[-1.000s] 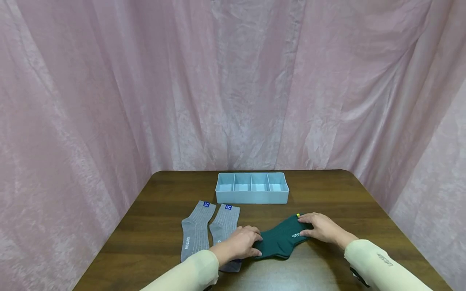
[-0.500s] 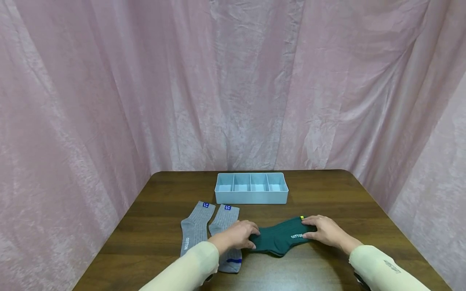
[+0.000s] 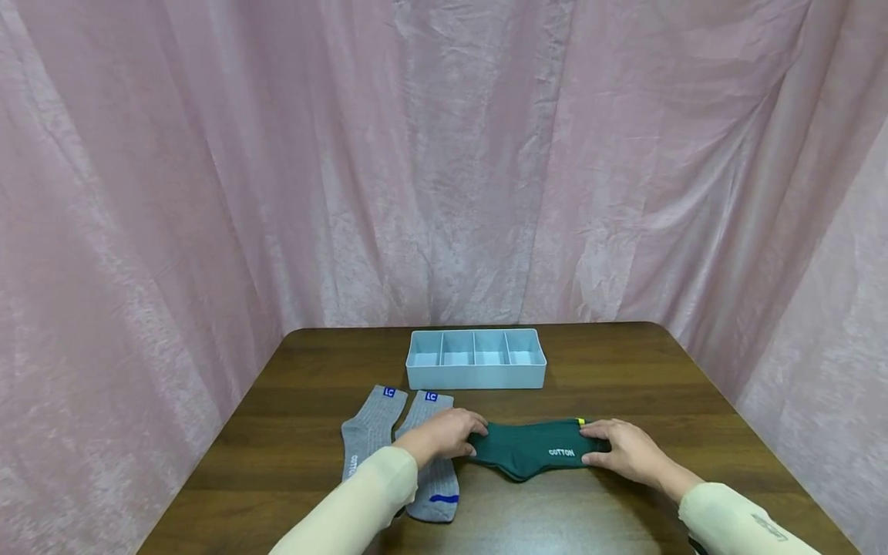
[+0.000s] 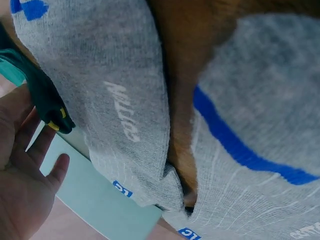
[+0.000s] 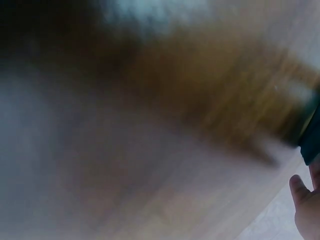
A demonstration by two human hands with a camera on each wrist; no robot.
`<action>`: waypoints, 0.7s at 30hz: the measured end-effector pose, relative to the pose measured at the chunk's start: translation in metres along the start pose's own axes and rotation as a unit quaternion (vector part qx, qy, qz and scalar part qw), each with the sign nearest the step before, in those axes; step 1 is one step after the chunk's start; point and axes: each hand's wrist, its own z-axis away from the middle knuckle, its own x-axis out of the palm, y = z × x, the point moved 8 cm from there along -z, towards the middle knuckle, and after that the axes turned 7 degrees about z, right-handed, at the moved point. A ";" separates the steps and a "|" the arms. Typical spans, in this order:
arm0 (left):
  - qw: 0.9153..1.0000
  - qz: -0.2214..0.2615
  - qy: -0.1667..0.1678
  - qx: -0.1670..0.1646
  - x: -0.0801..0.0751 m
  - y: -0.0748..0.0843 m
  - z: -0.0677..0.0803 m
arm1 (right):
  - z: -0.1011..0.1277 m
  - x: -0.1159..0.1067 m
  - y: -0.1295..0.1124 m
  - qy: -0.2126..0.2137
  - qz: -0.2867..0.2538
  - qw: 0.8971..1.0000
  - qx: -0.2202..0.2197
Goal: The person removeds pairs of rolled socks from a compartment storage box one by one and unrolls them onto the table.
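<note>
A dark green sock [image 3: 534,451] lettered COTTON lies flat across the brown table [image 3: 624,370], a second green one under it. My left hand [image 3: 449,435] rests its fingers on the sock's left end. The left wrist view shows that palm [image 4: 22,185] open, with the green sock [image 4: 45,97] under the fingers. My right hand [image 3: 620,449] lies flat on the right end by a small yellow tag [image 3: 580,422], thumb at the near edge. The right wrist view is a blur, with only a thumb tip [image 5: 301,192] showing.
Two grey ribbed socks [image 3: 368,432] [image 3: 435,482] with blue LC tags lie left of the green ones, partly under my left forearm. A light blue divided tray [image 3: 475,376] stands behind them. Pink curtains enclose the table's back and sides.
The green sock has swung from slanted to level across the table and lies straighter. Both hands moved with its ends, the right one nearer to me. The grey sock's blue stripe now shows.
</note>
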 end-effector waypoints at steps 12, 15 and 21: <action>0.993 -0.083 0.065 -0.049 -0.004 -0.016 -0.005 | 0.010 0.002 -0.016 0.008 0.021 1.000 0.011; 0.990 -0.083 0.086 -0.068 -0.004 -0.022 -0.005 | 0.011 -0.001 -0.022 0.007 0.011 1.000 0.006; 0.984 -0.012 0.149 -0.093 -0.010 -0.022 0.001 | 0.006 -0.014 -0.031 0.054 -0.005 0.998 -0.035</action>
